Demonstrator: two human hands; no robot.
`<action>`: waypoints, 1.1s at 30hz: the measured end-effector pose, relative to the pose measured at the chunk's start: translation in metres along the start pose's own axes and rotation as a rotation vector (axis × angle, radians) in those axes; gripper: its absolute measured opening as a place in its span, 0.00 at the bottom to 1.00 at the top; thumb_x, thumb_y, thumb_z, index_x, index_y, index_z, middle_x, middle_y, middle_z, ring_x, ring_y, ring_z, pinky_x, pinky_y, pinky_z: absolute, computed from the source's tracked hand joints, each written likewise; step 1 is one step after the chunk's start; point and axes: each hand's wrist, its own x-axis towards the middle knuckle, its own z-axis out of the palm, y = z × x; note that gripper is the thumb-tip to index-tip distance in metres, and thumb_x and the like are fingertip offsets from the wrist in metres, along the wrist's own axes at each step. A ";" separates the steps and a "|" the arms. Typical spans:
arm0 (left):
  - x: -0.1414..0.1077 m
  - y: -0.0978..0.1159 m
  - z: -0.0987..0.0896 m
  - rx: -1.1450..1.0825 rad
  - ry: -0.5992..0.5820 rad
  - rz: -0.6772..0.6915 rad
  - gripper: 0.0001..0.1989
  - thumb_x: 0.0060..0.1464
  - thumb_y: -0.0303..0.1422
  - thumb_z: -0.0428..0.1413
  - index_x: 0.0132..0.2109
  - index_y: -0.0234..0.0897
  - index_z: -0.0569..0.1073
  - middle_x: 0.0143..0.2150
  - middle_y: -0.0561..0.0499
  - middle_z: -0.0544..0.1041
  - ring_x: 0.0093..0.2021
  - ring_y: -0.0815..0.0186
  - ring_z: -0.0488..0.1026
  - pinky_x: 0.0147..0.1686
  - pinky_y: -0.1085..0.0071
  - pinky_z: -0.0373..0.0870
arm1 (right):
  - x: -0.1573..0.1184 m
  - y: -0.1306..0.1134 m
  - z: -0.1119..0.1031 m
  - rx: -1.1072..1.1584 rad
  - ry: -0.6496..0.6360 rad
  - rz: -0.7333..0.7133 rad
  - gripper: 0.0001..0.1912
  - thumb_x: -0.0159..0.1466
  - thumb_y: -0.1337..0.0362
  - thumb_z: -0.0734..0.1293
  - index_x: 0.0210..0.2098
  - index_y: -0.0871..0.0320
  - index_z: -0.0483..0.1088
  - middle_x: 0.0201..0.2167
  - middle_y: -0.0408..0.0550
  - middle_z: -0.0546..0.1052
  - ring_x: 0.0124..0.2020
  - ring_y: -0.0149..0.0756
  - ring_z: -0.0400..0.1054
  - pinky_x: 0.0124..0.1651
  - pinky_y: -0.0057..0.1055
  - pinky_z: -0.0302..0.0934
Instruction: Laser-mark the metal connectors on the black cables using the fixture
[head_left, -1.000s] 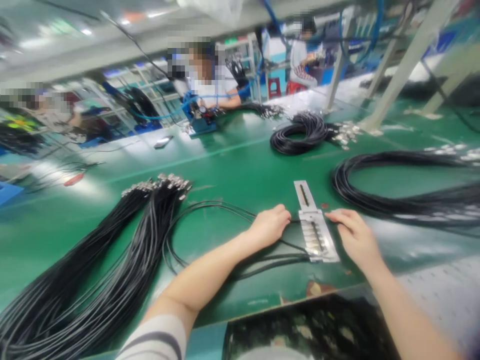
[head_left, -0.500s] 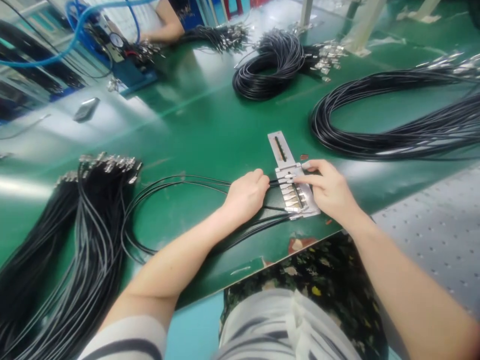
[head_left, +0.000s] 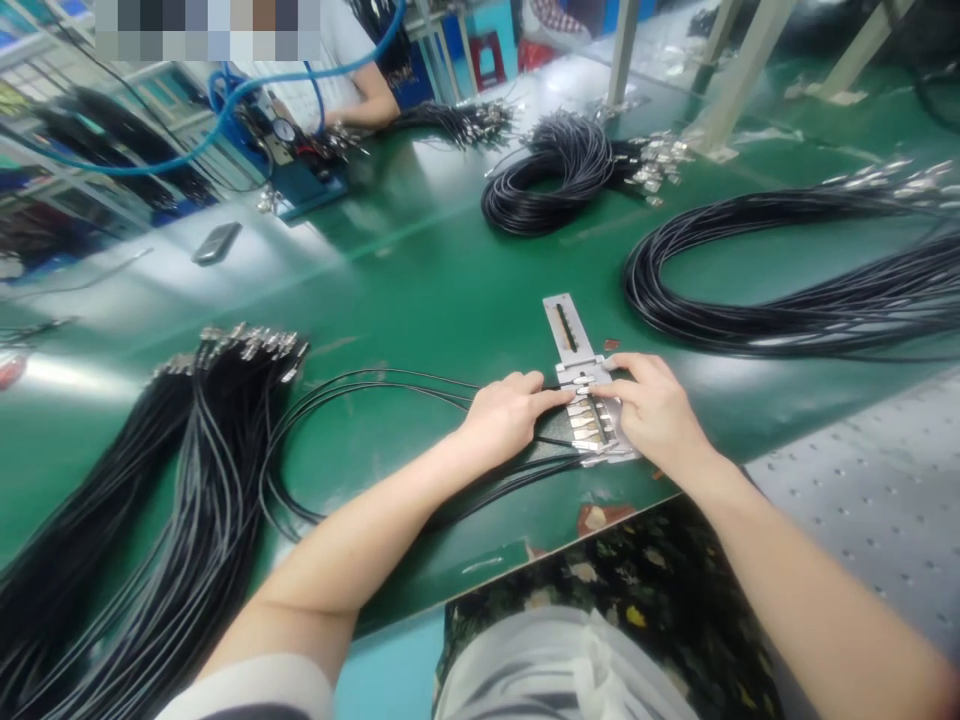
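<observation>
A metal fixture (head_left: 568,330) with an open hinged plate lies near the table's front edge. Connector ends of black cables (head_left: 551,462) rest in its slots, and the cables loop away to the left. My left hand (head_left: 504,412) lies over the cables at the fixture's left side, index finger stretched onto a connector and the other fingers curled; whether they hold a cable is hidden. From the right, my right hand (head_left: 654,408) touches the fixture with thumb and index finger apart, one fingertip at the connector (head_left: 583,391) and another near the hinge.
A thick cable bundle (head_left: 225,440) lies at the left. Coiled cables (head_left: 555,185) and a large looped bundle (head_left: 675,300) lie farther back and right. A person's arm (head_left: 375,98) is beside a blue device (head_left: 300,180). A dark phone-like object (head_left: 217,243) lies back left.
My left index finger has stretched out to the connector from a more closed hand. My right hand stays at the fixture. The view has tilted up slightly, so the scene sits lower.
</observation>
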 end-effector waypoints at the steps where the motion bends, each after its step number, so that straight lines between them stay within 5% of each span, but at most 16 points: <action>1: -0.001 0.001 -0.001 0.025 0.024 0.004 0.24 0.58 0.24 0.41 0.57 0.53 0.62 0.40 0.49 0.66 0.39 0.63 0.62 0.36 0.69 0.62 | 0.000 0.001 0.000 -0.010 -0.003 -0.004 0.22 0.52 0.78 0.56 0.34 0.54 0.76 0.43 0.50 0.70 0.47 0.44 0.60 0.48 0.45 0.61; 6: -0.014 0.004 -0.005 0.121 0.172 0.103 0.20 0.59 0.27 0.43 0.56 0.48 0.63 0.48 0.47 0.65 0.44 0.59 0.59 0.40 0.63 0.59 | -0.006 0.008 -0.004 0.045 -0.016 -0.002 0.23 0.53 0.77 0.55 0.37 0.53 0.75 0.44 0.49 0.69 0.47 0.40 0.62 0.50 0.42 0.61; 12: -0.029 0.003 0.004 0.075 0.121 0.235 0.09 0.60 0.33 0.45 0.41 0.35 0.68 0.40 0.47 0.68 0.40 0.62 0.61 0.41 0.66 0.61 | -0.013 0.011 -0.011 0.210 0.159 0.071 0.21 0.56 0.76 0.53 0.35 0.56 0.74 0.39 0.47 0.70 0.42 0.34 0.67 0.46 0.34 0.63; 21: -0.009 0.005 0.001 -0.089 0.299 0.034 0.09 0.61 0.30 0.43 0.38 0.35 0.68 0.36 0.49 0.70 0.38 0.65 0.66 0.39 0.70 0.64 | -0.014 0.010 -0.011 0.226 0.146 0.044 0.21 0.56 0.76 0.53 0.35 0.55 0.74 0.39 0.47 0.70 0.42 0.33 0.67 0.46 0.31 0.63; 33: -0.001 0.009 0.026 0.017 0.378 0.098 0.12 0.61 0.28 0.43 0.38 0.34 0.70 0.33 0.49 0.68 0.33 0.65 0.62 0.34 0.70 0.63 | -0.017 0.009 -0.007 -0.070 0.012 -0.162 0.22 0.56 0.79 0.55 0.39 0.55 0.75 0.47 0.53 0.68 0.47 0.42 0.62 0.46 0.43 0.61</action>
